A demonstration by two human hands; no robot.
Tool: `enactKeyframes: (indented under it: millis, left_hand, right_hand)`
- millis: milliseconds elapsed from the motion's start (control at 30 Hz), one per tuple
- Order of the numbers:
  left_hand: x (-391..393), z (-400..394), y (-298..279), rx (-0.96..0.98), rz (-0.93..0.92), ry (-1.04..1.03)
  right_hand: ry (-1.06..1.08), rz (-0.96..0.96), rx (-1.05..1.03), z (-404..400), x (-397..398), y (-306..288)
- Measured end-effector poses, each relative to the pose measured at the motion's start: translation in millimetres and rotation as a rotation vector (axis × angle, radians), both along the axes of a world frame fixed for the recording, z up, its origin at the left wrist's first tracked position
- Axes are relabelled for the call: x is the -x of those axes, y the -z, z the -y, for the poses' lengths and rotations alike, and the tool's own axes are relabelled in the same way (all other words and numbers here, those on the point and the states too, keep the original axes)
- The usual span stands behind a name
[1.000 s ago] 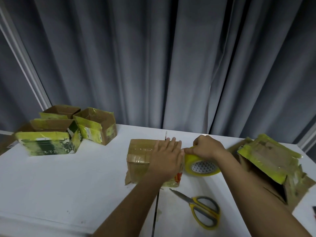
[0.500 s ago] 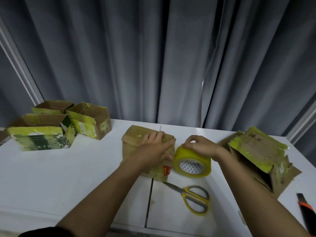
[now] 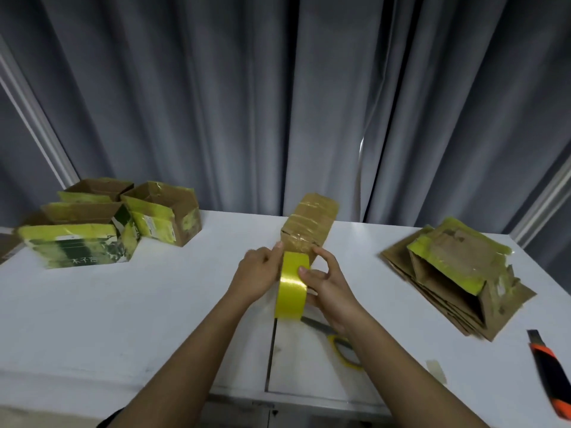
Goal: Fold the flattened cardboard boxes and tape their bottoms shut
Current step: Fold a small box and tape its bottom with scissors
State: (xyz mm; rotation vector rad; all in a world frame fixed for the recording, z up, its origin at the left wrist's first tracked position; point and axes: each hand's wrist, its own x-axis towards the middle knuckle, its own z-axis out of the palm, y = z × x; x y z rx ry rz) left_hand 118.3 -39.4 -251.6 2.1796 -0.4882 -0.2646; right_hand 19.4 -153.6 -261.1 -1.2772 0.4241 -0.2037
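Note:
A small brown cardboard box (image 3: 309,225) stands on the white table (image 3: 123,304) at the centre, its taped face turned up. Just in front of it a roll of yellow tape (image 3: 292,284) is held on edge above the table. My left hand (image 3: 259,273) grips the roll's left side, thumb by the box's near edge. My right hand (image 3: 324,279) holds the roll's right side, its fingertips pinching at the tape surface. A stack of flattened boxes (image 3: 457,273) with yellow-green tape lies at the right.
Three folded open boxes (image 3: 102,223) stand at the back left. Yellow-handled scissors (image 3: 336,341) lie under my right forearm. An orange and black utility knife (image 3: 547,372) lies at the table's right front edge. Grey curtains hang behind the table.
Both hands left the box and lifted the tape roll, turning it on edge between them. The box now stands with its narrow end toward me.

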Motion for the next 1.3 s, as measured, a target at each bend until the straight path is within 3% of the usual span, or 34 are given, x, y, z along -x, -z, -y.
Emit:
enactKeyframes:
  millis: [100,200,267,333,367,433,500,600,800,933,1233,1300]
  left_hand:
    - [1,-9,-6,0.079,-0.279,0.076]
    - [0,-11,-5,0.170,-0.354,0.053]
    - [-3,-11,-2,0.209,-0.334,0.014]
    - [-5,-13,1,0.256,-0.336,0.008]
    - [-6,-15,2,0.262,-0.330,0.009]
    - [-9,-15,7,0.270,-0.312,0.004]
    - [-12,-16,9,0.273,-0.283,0.015]
    - [-16,-18,12,0.297,-0.228,0.045]
    - [-25,-20,22,0.204,-0.085,0.057]
    - [-27,-19,18,-0.046,0.020,0.026]
    - [-37,-22,27,-0.376,-0.118,0.182]
    - [-36,-29,35,-0.294,-0.146,0.174]
  right_hand:
    - [-0.012,0.006,-0.053,-12,-5,5]
    - [-0.062,-0.006,-0.022,-17,-6,6]
    - [-0.071,0.009,0.404,-11,-4,2]
    - [0.070,0.029,0.923,1,-9,-6]
    - [0.171,0.046,1.081,8,-16,-11]
    - [0.230,0.090,1.250,27,-37,-20]
    - [0.002,0.043,1.342,43,-63,-22]
    - [-0.243,-0.210,1.534,53,-89,-13]
    - [-0.300,-0.248,1.597,62,-106,-10]
    - [-0.389,-0.197,1.626,63,-117,-15]
    - [-0.450,-0.137,1.641,67,-123,-16]
    - [-0.473,-0.145,1.688,65,-125,-17]
